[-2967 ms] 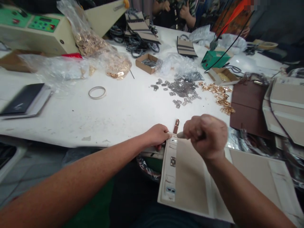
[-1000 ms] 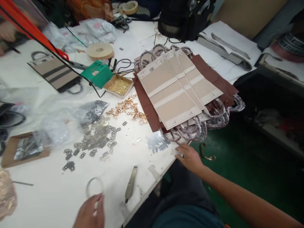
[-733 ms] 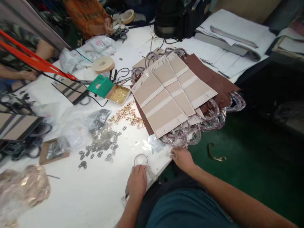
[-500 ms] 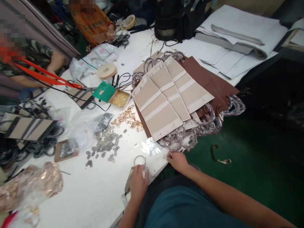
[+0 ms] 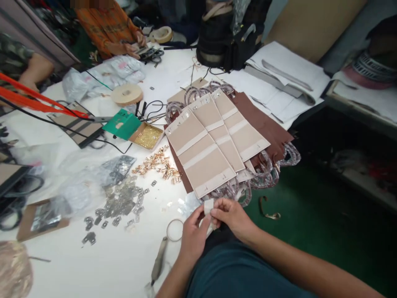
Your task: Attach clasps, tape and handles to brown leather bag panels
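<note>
My left hand (image 5: 192,236) and my right hand (image 5: 231,216) meet at the table's near edge. Together they pinch a small whitish strip (image 5: 208,207), perhaps tape, between thumbs and fingers. A thin tape ring (image 5: 174,230) lies on the white table (image 5: 118,265) just left of my left hand. A grey hand tool (image 5: 158,260) lies below the ring. A fanned stack of beige bag panels (image 5: 207,149) with clear-wrapped handles (image 5: 263,174) lies just beyond my hands on brown sheets (image 5: 266,124).
Small silver plates (image 5: 119,200) and gold clasps (image 5: 158,163) are scattered left of the panels. A box of gold parts (image 5: 147,136), a green box (image 5: 122,124), a tape roll (image 5: 126,94) and plastic bags lie farther back. Other people sit at the far side. Green floor (image 5: 310,231) to the right.
The view swung right from the single panel to the stacked panels. My left hand left the tape ring and joined my right hand, which drew back from the table edge; both now pinch a whitish strip.
</note>
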Demonstrator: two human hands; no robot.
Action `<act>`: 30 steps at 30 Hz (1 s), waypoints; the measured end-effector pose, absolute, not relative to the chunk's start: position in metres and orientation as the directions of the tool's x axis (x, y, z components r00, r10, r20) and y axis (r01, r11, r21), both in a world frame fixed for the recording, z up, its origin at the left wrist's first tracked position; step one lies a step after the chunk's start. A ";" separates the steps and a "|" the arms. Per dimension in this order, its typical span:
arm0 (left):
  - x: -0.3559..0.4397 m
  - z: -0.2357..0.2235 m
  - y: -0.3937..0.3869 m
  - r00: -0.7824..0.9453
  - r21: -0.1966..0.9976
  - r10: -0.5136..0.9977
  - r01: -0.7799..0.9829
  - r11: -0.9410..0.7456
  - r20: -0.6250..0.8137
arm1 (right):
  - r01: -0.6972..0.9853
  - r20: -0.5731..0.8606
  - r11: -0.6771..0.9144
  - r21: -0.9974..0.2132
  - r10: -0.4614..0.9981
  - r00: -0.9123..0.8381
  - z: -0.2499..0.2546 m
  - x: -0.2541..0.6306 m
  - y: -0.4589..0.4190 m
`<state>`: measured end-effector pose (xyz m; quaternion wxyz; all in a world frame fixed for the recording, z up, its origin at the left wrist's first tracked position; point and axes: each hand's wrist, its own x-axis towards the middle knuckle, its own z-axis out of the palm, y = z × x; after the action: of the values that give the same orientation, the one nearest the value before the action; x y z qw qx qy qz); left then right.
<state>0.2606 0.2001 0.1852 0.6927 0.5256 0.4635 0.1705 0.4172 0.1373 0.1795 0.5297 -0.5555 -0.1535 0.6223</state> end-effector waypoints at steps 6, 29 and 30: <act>0.287 0.222 0.225 0.509 0.938 0.799 0.291 0.189 -0.319 | -0.111 -0.418 -0.403 -0.908 0.872 0.254 0.231 0.459 0.155; 0.446 0.270 0.178 0.528 0.786 0.840 0.569 -0.243 -0.123 | 0.756 0.115 0.218 -0.617 0.976 -0.188 0.266 0.640 0.139; 0.443 0.269 0.180 0.524 0.797 0.843 0.557 -0.233 -0.120 | 0.771 0.107 0.204 -0.603 0.979 -0.174 0.267 0.638 0.142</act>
<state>0.4430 0.1804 0.2688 0.4182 0.7663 0.4567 0.1712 0.6379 0.1424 0.2666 0.2443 -0.5942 -0.7362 0.2124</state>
